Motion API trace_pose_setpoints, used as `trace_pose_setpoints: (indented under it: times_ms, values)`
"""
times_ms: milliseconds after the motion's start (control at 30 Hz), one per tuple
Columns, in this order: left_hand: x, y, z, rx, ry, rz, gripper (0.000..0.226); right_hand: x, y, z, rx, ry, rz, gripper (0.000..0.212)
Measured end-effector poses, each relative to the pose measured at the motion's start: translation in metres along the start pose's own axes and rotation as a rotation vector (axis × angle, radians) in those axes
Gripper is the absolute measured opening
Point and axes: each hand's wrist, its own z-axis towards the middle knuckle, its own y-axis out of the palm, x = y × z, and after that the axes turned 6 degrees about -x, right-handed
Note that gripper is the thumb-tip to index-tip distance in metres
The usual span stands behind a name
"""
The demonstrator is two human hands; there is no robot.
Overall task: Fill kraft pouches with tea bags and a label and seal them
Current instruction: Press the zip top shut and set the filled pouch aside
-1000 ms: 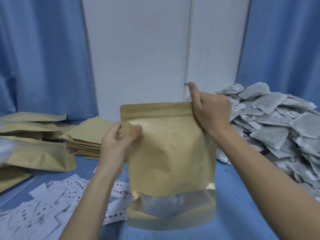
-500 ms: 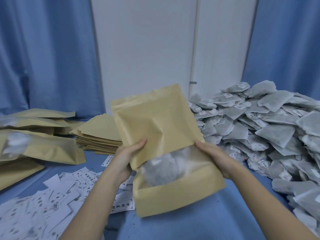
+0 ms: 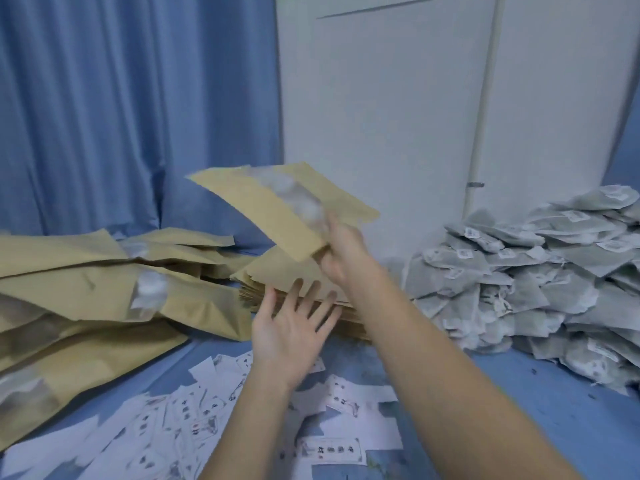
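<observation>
The head view shows the right hand [image 3: 341,252] pinching one filled pouch [image 3: 277,209] by its edge, up in the middle of the frame. The left hand [image 3: 294,327] is spread wide below it and holds nothing. I think the pouch goes on the pile of filled pouches [image 3: 104,289] at the left, so swing it over low and lay it flat. The paper labels [image 3: 207,420] at the bottom have dark writing, too blurry to read.
</observation>
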Motion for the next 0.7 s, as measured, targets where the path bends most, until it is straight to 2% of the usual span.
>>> trace_pose_setpoints:
  times_ms: [100, 200, 300, 400, 467, 500, 567, 600, 633, 700]
  values:
    - [0.042, -0.001, 0.021, 0.083, 0.089, 0.057, 0.051, 0.011, 0.101, 0.054, -0.132, 0.152, -0.022, 0.060]
    - [0.073, -0.016, 0.034, 0.138, 0.154, 0.112, 0.061, 0.043, 0.112, 0.077, -0.137, 0.159, -0.214, 0.061]
    - [0.079, -0.036, 0.050, 0.195, 0.129, 0.156, 0.057, 0.073, 0.069, 0.089, -0.002, -0.009, -0.671, 0.062]
    - [0.063, -0.052, 0.065, 0.319, 0.114, 0.205, 0.051, 0.093, -0.003, 0.093, 0.050, -0.208, -1.418, 0.067]
    - [0.047, -0.061, 0.070, 0.397, 0.097, 0.187, 0.052, 0.107, -0.050, 0.093, 0.031, -0.146, -1.832, 0.082]
    - [0.040, -0.065, 0.071, 0.421, 0.080, 0.168, 0.051, 0.114, -0.068, 0.091, 0.023, -0.072, -1.959, 0.090]
    - [0.027, -0.070, 0.072, 0.436, 0.051, 0.125, 0.049, 0.126, -0.093, 0.087, 0.015, 0.040, -2.091, 0.097]
    - [0.022, -0.071, 0.072, 0.438, 0.041, 0.118, 0.049, 0.129, -0.100, 0.082, 0.022, 0.034, -2.121, 0.094]
    - [0.018, -0.071, 0.072, 0.441, 0.035, 0.120, 0.048, 0.132, -0.104, 0.077, 0.040, -0.055, -2.156, 0.086]
    - [0.011, -0.068, 0.071, 0.438, 0.021, 0.149, 0.042, 0.131, -0.108, 0.061, 0.129, -0.444, -2.190, 0.061]
